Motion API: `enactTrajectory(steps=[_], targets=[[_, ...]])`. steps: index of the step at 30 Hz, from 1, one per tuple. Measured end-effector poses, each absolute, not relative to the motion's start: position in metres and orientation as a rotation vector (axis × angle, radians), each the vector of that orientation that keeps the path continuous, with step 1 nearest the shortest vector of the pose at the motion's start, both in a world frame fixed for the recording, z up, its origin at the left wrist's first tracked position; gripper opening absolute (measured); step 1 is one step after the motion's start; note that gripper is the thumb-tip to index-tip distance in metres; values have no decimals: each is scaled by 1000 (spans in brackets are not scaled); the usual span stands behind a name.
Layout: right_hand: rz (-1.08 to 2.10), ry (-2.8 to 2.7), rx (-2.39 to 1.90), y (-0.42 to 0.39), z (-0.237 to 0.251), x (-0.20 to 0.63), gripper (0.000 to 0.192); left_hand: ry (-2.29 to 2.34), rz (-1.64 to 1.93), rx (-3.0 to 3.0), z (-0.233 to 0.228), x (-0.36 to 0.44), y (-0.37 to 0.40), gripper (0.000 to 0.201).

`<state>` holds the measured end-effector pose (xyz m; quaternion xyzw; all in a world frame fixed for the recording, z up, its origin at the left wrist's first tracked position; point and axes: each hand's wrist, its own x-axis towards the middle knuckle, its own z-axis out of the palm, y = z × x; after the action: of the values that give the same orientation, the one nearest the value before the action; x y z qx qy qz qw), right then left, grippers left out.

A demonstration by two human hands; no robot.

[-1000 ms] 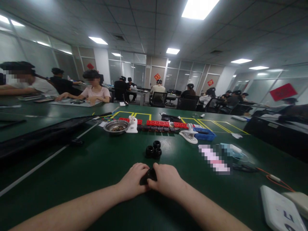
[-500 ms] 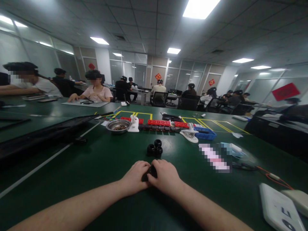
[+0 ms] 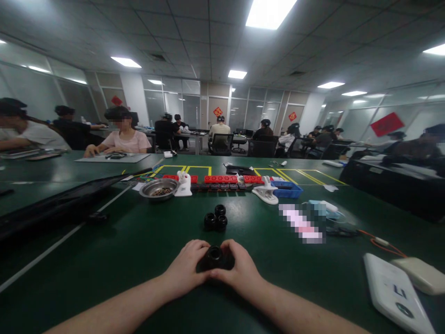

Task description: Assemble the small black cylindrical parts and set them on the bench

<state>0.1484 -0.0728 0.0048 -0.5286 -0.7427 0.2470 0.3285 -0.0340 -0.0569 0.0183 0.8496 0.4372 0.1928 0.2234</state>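
Hands meet at the near middle of the green table [image 3: 104, 260], and the step in hand looks like fitting or pressing a small black part. Going left to right: a long black strip [image 3: 62, 199] lies across the far left, then a metal bowl [image 3: 158, 189] of small bits and a white clip [image 3: 184, 184] beside it. The left hand [image 3: 186, 269] curls its fingers around the left side of the black ring-shaped part [image 3: 214, 257], holding it against the table. That part is round and dark, with a hollow centre facing up, somewhat glossy; its lower half is hidden by the fingers. Just beyond it, apart from the hands, sits a cluster of three like black rings [image 3: 216, 219]. The right hand [image 3: 241, 269] closes on the part's right side, thumb near the rim. Next, I judge, a steady two-sided grip is called for so the part does not slip. Farther right lie a blue tray [image 3: 287, 189] and a white device [image 3: 394, 292].
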Motion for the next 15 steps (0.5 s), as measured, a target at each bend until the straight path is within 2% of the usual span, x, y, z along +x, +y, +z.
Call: enactTrajectory(steps=[5, 7, 11, 13, 15], targets=[[746, -1939, -1273, -67, 4, 150, 29, 1197, 543, 2328, 16, -33, -55, 32], [819, -2001, -1170, -65, 7, 154, 35, 1190, 542, 2332, 18, -32, -56, 31], [885, -2021, -1176, -64, 8, 156, 62, 1198, 518, 2318, 22, -33, -57, 32], [841, -2019, -1249, -64, 7, 153, 62, 1205, 507, 2310, 23, -33, -58, 34], [771, -2030, -1315, -63, 6, 151, 52, 1202, 499, 2313, 22, -34, -58, 35]])
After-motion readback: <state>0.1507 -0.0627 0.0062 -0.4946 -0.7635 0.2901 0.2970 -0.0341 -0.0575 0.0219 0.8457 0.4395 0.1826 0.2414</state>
